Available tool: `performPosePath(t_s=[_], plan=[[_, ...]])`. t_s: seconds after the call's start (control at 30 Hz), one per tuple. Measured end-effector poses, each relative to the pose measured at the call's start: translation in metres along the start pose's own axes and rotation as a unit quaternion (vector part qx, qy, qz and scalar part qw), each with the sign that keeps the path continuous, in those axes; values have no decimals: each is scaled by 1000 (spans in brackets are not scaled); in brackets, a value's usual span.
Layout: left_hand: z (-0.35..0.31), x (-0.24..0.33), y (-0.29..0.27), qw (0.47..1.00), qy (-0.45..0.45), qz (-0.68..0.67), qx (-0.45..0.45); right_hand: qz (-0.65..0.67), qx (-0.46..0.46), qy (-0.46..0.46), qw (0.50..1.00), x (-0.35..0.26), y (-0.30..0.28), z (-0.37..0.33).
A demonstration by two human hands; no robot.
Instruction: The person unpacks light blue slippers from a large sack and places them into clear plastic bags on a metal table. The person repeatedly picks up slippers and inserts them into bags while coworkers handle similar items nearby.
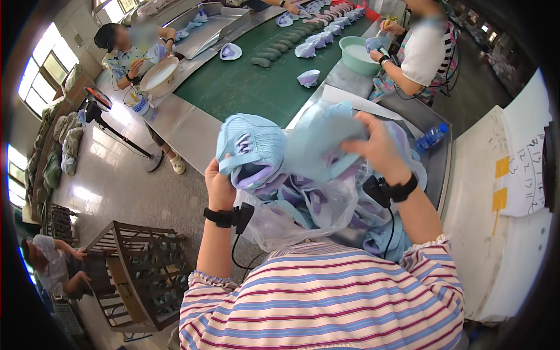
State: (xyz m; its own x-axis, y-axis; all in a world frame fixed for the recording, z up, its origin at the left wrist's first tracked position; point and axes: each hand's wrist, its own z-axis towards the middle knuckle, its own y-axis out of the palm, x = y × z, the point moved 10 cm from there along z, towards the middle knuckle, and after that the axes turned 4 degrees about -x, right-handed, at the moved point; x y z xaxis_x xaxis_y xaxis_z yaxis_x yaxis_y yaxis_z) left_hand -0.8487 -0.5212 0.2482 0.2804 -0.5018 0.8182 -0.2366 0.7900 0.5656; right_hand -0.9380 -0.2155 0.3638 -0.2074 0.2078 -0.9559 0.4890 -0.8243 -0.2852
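Note:
My left hand (220, 185) grips a light blue knitted shoe upper (255, 137) by its edge. Purple laces and a purple-lined opening show on it. On the right, my right hand (379, 146) has its fingers closed on a second light blue shoe upper (321, 140), smeared by motion. Beneath both, more blue and purple uppers lie in and around a clear plastic bag (280, 224) close to my body. Some of them, such as a light blue upper (388, 239), are heaped by my right forearm. Each wrist wears a black strap with a cabled device.
A green belt (233, 87) ahead carries rows of uppers and dark green pieces (274, 49). Co-workers sit at both sides by a white basin (158, 76) and a green basin (357, 55). A blue-capped bottle (431, 135) lies at right. A rack cart (140, 280) stands at left.

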Motion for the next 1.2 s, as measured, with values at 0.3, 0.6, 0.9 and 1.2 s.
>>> performPosePath(t_s=[0.3, 0.6, 0.9, 1.2], plan=[[6, -7, 20, 988, 43, 143, -49, 447, -41, 118, 886, 100, 9, 14], [5, -5, 44, 983, 39, 165, -74, 437, -48, 113, 891, 124, -11, 16], [46, -2, 96, 937, 78, 318, -123, 401, -139, 99, 900, 75, 30, 37], [145, 2, 0, 985, -14, 121, -120, 413, -22, 151, 898, 137, -49, 130]])
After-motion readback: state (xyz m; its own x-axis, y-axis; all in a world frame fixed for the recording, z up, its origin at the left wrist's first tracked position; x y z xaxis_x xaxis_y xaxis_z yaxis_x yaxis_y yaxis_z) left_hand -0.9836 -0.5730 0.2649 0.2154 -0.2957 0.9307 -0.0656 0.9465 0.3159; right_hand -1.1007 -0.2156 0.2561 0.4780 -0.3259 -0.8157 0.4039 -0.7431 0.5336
